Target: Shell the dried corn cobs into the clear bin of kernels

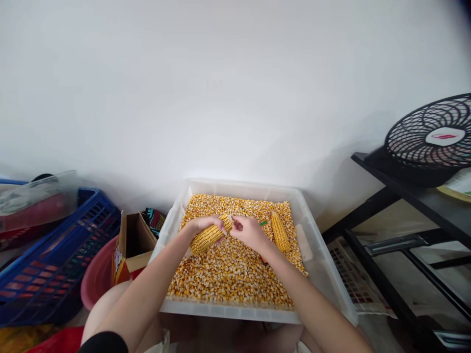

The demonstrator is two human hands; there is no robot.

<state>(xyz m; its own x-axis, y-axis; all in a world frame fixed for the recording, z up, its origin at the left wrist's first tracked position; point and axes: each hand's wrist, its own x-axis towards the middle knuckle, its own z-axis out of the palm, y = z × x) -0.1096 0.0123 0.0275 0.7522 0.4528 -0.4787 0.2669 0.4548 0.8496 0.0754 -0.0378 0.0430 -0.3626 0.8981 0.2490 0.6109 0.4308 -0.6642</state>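
Observation:
My left hand [209,224] is wrapped around a yellow ear of corn [206,240], held tilted above a bed of loose corn kernels [228,274]. At the ear's upper right end, the curled fingers of my right hand [249,231] pinch its tip. A second ear of corn [280,233] lies on the kernels to the right of my right hand. Close to my right wrist a small green thing [263,223] shows, along with a bit of orange below it; the wrist hides what lies between. All of this is inside a translucent plastic bin [324,264].
Left of the bin stand an open cardboard box [138,240], a pink basin [97,274] and a blue plastic crate [51,264]. On the right, a black fan [437,137] sits on a black metal rack [397,191]. A white wall [235,98] rises behind the bin.

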